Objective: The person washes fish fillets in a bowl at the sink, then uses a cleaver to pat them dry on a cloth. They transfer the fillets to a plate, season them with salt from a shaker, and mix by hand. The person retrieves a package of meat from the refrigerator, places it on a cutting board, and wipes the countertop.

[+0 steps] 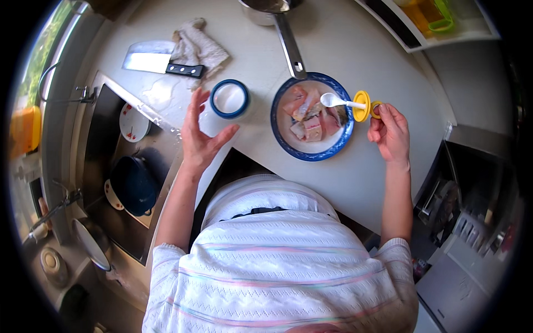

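Note:
My right hand [389, 129] pinches the ring of a yellow lid [361, 106] with a white spoon [332, 100] fixed to it. The spoon's bowl is over the right part of a blue-rimmed plate [312, 157] that holds several pieces of raw fish or meat [313, 127]. Fingers spread, my left hand [204, 133] is empty, just left of and below a round jar [229, 99] with a blue rim and white contents. The jar stands on the counter, left of the plate.
A cleaver [150, 57] lies by a crumpled cloth [195, 45] at the upper left. Above the plate is a saucepan [266, 16], its handle reaching the plate's rim. The sink at left holds a dark blue basin [135, 185] and a small patterned dish [134, 123].

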The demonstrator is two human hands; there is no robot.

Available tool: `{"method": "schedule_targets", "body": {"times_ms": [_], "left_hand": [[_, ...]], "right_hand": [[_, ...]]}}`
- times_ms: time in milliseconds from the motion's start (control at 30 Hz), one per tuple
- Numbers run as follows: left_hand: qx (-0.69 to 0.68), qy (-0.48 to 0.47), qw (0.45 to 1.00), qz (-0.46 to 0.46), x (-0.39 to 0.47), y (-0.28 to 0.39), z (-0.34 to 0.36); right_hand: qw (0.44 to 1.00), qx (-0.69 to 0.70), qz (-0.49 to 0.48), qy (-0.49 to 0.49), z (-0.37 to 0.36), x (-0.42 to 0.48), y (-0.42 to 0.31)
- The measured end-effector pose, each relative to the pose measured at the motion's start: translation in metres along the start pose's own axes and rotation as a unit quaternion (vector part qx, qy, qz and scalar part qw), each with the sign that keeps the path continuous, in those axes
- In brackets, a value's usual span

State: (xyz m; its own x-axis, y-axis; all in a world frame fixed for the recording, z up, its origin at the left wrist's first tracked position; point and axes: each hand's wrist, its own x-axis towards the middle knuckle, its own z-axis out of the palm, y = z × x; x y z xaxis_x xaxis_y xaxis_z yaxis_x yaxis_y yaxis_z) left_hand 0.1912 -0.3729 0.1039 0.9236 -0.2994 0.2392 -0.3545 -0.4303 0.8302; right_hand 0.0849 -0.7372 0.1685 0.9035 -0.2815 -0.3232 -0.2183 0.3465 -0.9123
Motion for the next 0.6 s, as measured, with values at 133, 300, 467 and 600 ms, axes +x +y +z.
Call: {"method": "schedule_targets", "body": {"times_ms": [133, 300, 467, 600], "left_hand": [[-0.001, 0.002, 1.0, -0.006, -0.001, 0.002, -0.002], [-0.007, 0.002, 1.0, -0.012, -0.007, 0.002, -0.008], [-0.068, 0.008, 0.997, -0.043, -0.012, 0.0, -0.018], [-0.243, 0.001, 0.963, -0.113, -0.015, -0.003, -0.028]], "right_hand": [[0.998, -0.014, -0.022, -0.062, 0.064, 0.01, -0.008], [0.953, -0.232, -0.133, -0.14, 0.138, 0.027, -0.011], [0.744, -0.504, -0.373, -0.233, 0.186, 0.046, -0.011], [0.637, -0.606, -0.382, -0.284, 0.21, 0.051, -0.02]]}}
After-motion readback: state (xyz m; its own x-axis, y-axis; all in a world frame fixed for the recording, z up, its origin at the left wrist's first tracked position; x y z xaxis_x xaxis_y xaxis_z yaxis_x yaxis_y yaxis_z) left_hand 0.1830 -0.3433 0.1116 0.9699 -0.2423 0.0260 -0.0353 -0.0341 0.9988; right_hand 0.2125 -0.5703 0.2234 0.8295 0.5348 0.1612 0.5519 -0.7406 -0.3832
